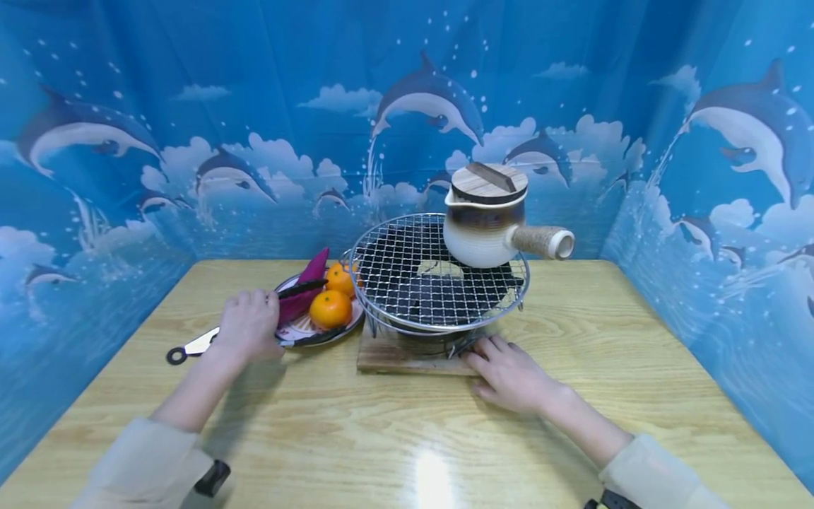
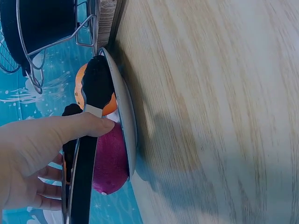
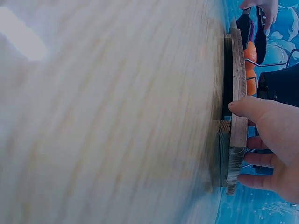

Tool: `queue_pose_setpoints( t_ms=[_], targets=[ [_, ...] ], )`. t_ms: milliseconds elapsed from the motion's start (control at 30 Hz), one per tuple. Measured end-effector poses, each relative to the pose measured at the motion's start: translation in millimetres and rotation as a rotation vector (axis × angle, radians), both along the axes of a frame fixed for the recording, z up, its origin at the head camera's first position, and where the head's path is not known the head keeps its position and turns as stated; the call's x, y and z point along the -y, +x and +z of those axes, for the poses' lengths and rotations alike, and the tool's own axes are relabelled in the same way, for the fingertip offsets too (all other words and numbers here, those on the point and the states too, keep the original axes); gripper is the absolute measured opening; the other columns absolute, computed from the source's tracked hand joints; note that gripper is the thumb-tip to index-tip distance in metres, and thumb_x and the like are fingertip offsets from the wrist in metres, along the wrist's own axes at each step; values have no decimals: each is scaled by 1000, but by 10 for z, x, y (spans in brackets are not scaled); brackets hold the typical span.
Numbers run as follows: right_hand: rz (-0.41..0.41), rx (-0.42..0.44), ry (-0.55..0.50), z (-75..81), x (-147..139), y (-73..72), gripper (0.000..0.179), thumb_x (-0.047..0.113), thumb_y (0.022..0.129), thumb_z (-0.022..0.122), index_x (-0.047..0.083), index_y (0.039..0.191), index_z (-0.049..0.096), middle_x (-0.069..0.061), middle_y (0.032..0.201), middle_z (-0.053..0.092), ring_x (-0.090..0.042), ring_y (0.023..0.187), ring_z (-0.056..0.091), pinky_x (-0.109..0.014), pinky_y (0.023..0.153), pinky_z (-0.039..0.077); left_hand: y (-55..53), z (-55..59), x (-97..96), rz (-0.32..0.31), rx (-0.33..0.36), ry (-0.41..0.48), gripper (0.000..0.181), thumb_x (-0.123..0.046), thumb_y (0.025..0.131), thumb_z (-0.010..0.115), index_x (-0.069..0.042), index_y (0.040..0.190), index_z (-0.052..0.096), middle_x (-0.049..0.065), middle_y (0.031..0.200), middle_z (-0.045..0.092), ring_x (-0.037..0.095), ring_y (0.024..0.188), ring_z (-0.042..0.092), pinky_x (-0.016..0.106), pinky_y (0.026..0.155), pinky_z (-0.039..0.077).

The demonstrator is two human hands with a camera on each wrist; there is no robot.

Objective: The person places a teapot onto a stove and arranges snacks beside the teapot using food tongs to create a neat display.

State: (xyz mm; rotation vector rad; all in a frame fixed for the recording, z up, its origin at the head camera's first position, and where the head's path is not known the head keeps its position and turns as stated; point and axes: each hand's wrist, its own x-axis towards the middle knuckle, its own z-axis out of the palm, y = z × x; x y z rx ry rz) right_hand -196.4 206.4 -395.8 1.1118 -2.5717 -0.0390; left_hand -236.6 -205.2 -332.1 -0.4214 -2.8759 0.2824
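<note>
Nearest the camera, two pale sleeves (image 1: 143, 459) enter at the lower left and lower right of the head view. At centre left, the left hand (image 1: 246, 326) has its thumb and fingers closed around a pair of tongs (image 2: 83, 179). The tongs are black with silvery strips; they have dark, wavy-edged tips and a black ring at the tail, which points to the lower left. Their tips stand apart over a plate (image 2: 125, 102) left of centre, one above a sweet potato, the other along the plate's near rim; whether either touches the food I cannot tell. The sweet potato (image 2: 111, 161) is deep purple, long and tapered, lying beside two glossy oranges (image 1: 331, 309).

Right of centre, the right hand (image 1: 511, 375) grips the near right corner of a wooden board (image 1: 407, 360), thumb against its front edge, fingers bent at the corner. The board is brown and rough-grained. On it, mid-frame, sits a dark stove (image 2: 46, 28) under a round wire rack (image 1: 407, 290). A cream-and-brown pot (image 1: 477, 240) with a wooden lid (image 1: 490, 184) and a wrapped side handle (image 1: 540, 240) rests on the rack's right part.
</note>
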Motion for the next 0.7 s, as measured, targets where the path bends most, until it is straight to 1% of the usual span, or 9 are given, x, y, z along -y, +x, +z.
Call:
queue_pose_setpoints(
  t_ms=[267,467,567,700],
  targets=[
    [0,2,-3,0,-1,7,36,31,81,66,13,111,60,-4,101,53,-24,92,51,-36,69,49,-18,-7,-9,7,24,-3,90,-37,52,81,17,115,46,30,91,51,45,82,51,54,70,44],
    [4,-4,-7,-2,-4,6,36,30,80,66,12,112,60,-4,100,53,-24,91,51,-36,69,49,-28,6,-19,19,62,-2,91,-38,53,82,16,117,46,29,95,51,42,86,51,53,70,45],
    [2,0,-4,0,-3,10,37,30,81,66,12,113,59,-4,100,53,-24,91,50,-36,69,49,-26,7,-24,18,71,6,90,-38,53,83,16,116,47,28,95,51,42,87,51,53,69,44],
    [-4,10,-1,2,-5,19,37,31,82,65,12,113,59,-4,102,52,-23,92,50,-36,70,49,-26,-6,-26,9,63,15,86,-38,53,83,15,111,48,26,91,51,41,85,51,52,67,44]
  ],
)
